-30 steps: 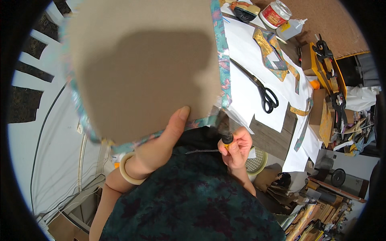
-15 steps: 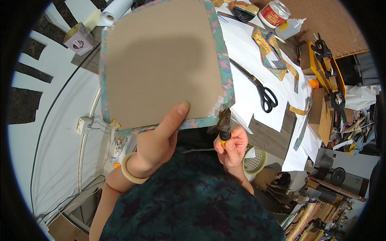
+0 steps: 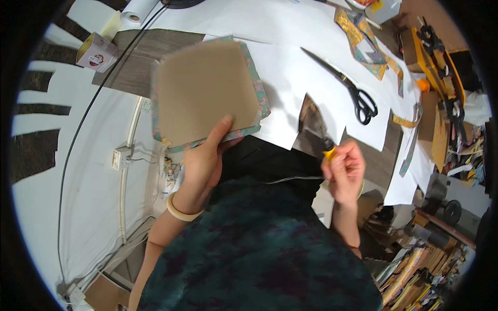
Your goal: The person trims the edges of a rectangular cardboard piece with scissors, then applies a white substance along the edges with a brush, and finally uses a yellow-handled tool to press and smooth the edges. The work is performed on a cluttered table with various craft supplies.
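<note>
My left hand (image 3: 207, 153) grips the lower edge of a square brown board (image 3: 205, 93), thumb on its face and the other fingers behind. Teal-and-pink patterned covering (image 3: 254, 78) wraps over the board's edges; its lower right corner looks crumpled, with a pale patch. In my right hand (image 3: 345, 171) is a putty knife (image 3: 315, 120) with a yellow-and-black handle. Its stained metal blade points up and away from me, apart from the board. Black-handled scissors (image 3: 348, 85) lie on white paper beyond my right hand.
White paper sheets (image 3: 282, 67) cover much of the table. Patterned strips (image 3: 363, 46) lie at the far right, near a yellow rack with black clamps (image 3: 441, 62). At the left are a tin (image 3: 97, 53), a paper roll (image 3: 139, 13) and a hanging black cable (image 3: 85, 111).
The board has moved down and away from my view, appearing smaller. My right hand has drawn the putty knife off the board's lower right corner, to the right.
</note>
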`<state>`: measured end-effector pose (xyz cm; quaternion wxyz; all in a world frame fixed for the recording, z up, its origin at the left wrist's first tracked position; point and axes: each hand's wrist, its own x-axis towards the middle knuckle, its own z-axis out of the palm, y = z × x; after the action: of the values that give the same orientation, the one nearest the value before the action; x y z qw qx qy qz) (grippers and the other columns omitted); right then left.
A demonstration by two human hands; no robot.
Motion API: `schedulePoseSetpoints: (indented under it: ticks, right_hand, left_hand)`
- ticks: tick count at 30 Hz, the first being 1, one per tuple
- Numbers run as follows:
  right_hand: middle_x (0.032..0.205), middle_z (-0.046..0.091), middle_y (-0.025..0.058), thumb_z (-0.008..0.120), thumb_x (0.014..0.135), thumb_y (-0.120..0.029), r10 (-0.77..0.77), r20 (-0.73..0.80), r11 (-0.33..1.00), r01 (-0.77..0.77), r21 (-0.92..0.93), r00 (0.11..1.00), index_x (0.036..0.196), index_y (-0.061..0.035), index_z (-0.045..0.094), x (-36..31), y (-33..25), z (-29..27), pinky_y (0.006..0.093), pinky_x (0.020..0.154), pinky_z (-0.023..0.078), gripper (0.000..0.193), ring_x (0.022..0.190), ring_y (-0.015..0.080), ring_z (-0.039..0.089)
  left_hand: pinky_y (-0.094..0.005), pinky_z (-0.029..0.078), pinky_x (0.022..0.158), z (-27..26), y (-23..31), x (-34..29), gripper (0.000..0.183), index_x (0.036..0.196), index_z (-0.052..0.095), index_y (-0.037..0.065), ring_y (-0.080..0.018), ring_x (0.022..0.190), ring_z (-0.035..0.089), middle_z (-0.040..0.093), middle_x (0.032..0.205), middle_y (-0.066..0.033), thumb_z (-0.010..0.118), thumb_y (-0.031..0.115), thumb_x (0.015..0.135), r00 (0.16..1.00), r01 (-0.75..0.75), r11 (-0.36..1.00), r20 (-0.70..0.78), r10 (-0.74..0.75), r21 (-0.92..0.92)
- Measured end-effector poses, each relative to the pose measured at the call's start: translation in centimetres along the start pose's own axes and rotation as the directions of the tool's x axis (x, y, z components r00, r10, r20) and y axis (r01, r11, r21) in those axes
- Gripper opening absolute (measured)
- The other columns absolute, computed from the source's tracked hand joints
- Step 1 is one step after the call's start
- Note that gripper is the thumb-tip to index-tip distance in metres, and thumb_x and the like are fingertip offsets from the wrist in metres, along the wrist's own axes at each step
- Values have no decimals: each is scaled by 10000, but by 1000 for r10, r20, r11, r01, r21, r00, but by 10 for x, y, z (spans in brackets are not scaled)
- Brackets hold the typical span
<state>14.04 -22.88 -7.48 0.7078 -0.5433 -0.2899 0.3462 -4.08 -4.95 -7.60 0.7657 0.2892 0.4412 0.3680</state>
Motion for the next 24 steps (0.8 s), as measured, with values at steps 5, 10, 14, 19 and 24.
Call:
schedulePoseSetpoints:
  ticks: [5, 10, 14, 19, 24]
  right_hand:
    - [636, 473, -37, 571, 975, -129, 152, -113, 971, -170, -169, 982, 936, -38, 518, -2, -20, -11, 190, 484, 281, 113, 530, 34, 382]
    - [670, 513, -46, 596, 953, -76, 206, -161, 921, -247, -302, 965, 939, -27, 534, -9, -17, -11, 171, 530, 280, 80, 587, 1, 386]
    - [689, 549, -37, 620, 927, -32, 212, -182, 878, -269, -396, 960, 953, -14, 542, -7, -21, -2, 160, 539, 293, 85, 592, -7, 417]
    - [708, 600, -1, 623, 908, 6, 162, -159, 846, -220, -485, 974, 957, 0, 543, -4, -20, -5, 160, 559, 362, 94, 607, 3, 491]
    - [700, 598, -2, 622, 906, 13, 172, -156, 843, -228, -488, 973, 957, 4, 543, 2, -17, -5, 157, 558, 361, 95, 604, 4, 489]
  left_hand:
    - [-312, 576, 686, -32, 8, 0, 266, 1027, 637, -37, -234, 756, 688, 690, 911, -174, 578, 216, 967, 739, 593, 753, 177, -650, 286]
    - [-262, 540, 643, -10, 22, -6, 145, 887, 632, -33, -224, 682, 674, 667, 831, -150, 620, 111, 901, 896, -343, 637, 444, 2, 690]
    - [-248, 471, 739, 8, 2, 48, 60, 899, 586, -16, -118, 806, 585, 592, 885, -51, 624, -18, 853, 760, -650, 265, 620, 196, 712]
    - [-335, 466, 697, 23, -6, 55, 102, 867, 592, 5, -256, 800, 556, 561, 882, -101, 656, -7, 788, 762, -645, 318, 612, 210, 695]
    - [-353, 456, 696, 33, -13, 52, 105, 834, 603, 15, -265, 839, 537, 554, 879, -93, 678, -3, 762, 730, -681, 159, 646, 223, 714]
